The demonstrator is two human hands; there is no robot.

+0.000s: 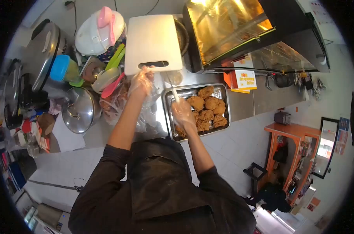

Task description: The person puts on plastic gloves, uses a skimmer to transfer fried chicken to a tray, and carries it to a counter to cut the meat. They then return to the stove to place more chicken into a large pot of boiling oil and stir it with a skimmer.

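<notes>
My left hand [142, 82], in a clear plastic glove, is closed on the near edge of a white cutting board [152, 41], beside its handle slot. The board is raised at the back of the counter and covers part of a dark round pan [181, 37]. My right hand [183, 112], also gloved, grips the white handle of a knife [176, 94]. Its blade points away from me, toward the board's near edge. Below the right hand lies a metal tray [228, 102] with several pieces of fried chicken [212, 104], a few hidden by the hand.
A glass-fronted display warmer [231, 31] stands at the back right, with printed boxes [241, 79] below it. On the left are a clear plastic bag [140, 117], a metal pot lid [77, 109], a rice cooker [97, 37] and a large pressure cooker [48, 54].
</notes>
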